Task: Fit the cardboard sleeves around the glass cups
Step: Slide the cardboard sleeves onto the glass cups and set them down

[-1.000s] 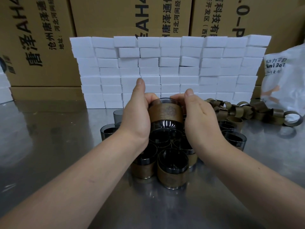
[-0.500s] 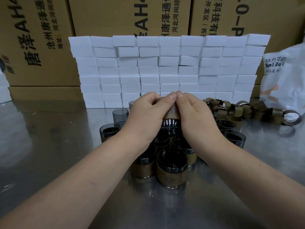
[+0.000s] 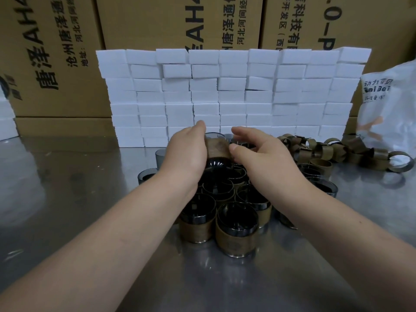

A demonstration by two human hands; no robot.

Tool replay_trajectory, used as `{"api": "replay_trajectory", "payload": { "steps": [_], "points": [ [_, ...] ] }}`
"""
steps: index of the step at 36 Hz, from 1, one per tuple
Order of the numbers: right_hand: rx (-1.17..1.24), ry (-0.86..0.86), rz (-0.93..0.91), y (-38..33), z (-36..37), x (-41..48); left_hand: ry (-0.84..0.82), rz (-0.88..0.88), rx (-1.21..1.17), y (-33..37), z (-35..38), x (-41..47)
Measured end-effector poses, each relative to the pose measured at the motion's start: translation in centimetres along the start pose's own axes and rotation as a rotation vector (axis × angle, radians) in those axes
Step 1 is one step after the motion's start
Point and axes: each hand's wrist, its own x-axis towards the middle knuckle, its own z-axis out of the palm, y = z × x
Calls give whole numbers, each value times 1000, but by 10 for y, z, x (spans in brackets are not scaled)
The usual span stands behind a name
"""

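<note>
Left hand (image 3: 188,154): gripping the cup (image 3: 216,164).
Right hand (image 3: 261,154): loose, thumb on the sleeve (image 3: 217,149).
Cup: upright, between both hands, closer to the left.

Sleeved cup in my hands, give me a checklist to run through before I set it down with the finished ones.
1. The sleeve is round the held cup: ok.
2. The left hand grips the cup: ok.
3. The right hand has a hold: cannot tell, thumb only touches the sleeve.
4. Sleeve level all round: cannot tell, far side hidden.
5. Bare table beside the finished cups: ok.
6. Supply of loose sleeves: ok.
</note>
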Motion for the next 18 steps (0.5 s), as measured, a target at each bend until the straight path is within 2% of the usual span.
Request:
{"api": "replay_trajectory", "payload": {
  "steps": [3,10,13,18],
  "points": [
    [9,-8,9,-3,-1,0,-3,-11,-40,-2,0,-1],
    [115,-119,-38,1,1,0,6,55,30,-8,-2,3],
    [111,-159,-53,3,0,1,6,89,56,-17,-2,4],
    [-22,-213,-93,6,3,-1,39,25,7,-29,-1,7]
  ]
}}
